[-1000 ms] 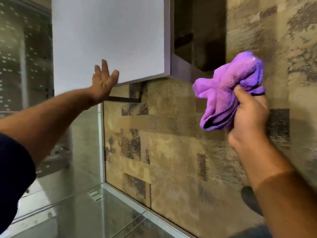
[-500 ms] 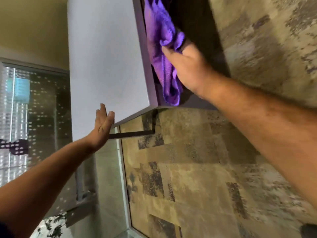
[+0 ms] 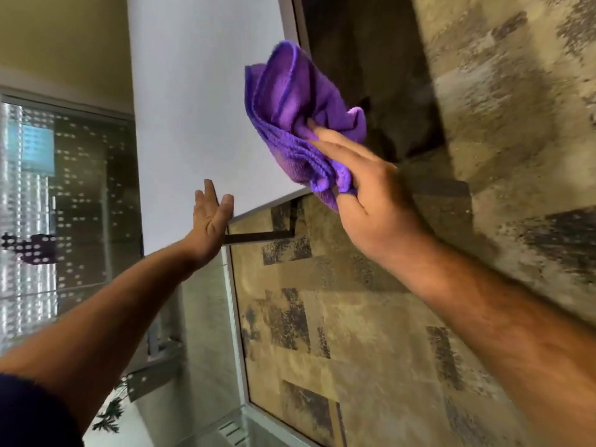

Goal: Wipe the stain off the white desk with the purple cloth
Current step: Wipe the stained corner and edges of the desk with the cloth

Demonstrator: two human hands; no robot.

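Purple cloth point(image 3: 290, 124) is bunching up in the right hand point(image 3: 371, 201), whose grip is closing on its lower folds with the fingers point(image 3: 335, 146) lying flat over the fabric, so the loose upper part is fanning out against the white panel point(image 3: 200, 101). That panel is looking like a cupboard door swung open from the tiled wall point(image 3: 322, 317), with a dark cavity showing behind its edge. The cloth is sitting near the door's lower right corner, overlapping the edge, which is probably letting the wad press on the flat face while the palm is pushing from behind.

Meanwhile the left hand point(image 3: 211, 222) is resting open and flat on the panel's lower edge, its grip holding nothing; it seems to be bracing the door so that it is not swinging away under the wiping pressure.

No stain is showing on the white surface from here, and no table is appearing in view, so how far the wiping is along is hard to judge. Below, a glass shelf point(image 3: 167, 424) is running along the wall.
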